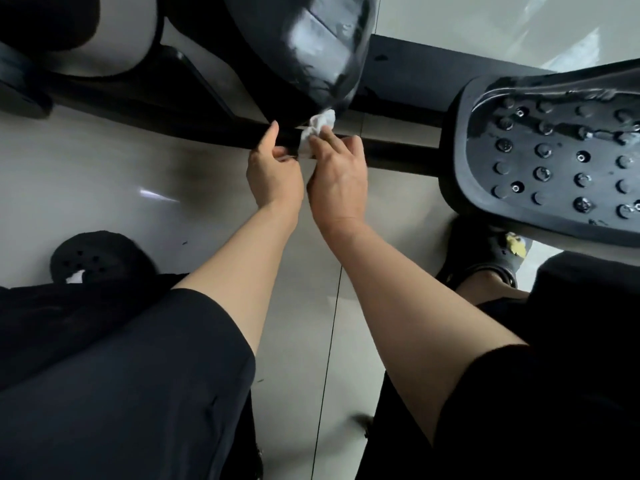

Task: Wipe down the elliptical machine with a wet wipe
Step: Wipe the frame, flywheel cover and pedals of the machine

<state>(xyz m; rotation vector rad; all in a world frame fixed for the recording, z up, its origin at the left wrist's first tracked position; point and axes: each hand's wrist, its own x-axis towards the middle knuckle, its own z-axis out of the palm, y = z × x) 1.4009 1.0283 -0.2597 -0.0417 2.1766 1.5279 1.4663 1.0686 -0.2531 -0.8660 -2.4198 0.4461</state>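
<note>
A crumpled white wet wipe (317, 128) lies against a black horizontal bar (398, 152) of the elliptical machine, just under the glossy black housing (311, 46). My right hand (337, 181) pinches the wipe from below, fingers curled onto it and the bar. Just to its left, my left hand (272, 168) holds the same bar, thumb raised along it and fingers curled underneath. Whether the left fingers also touch the wipe is unclear.
A large black studded foot pedal (554, 157) juts out at the right, wet-looking. Below it is my foot in a black clog (491, 258); another black clog (93, 258) is at the left. The floor (104, 188) is pale glossy tile. My black-clad knees fill the bottom.
</note>
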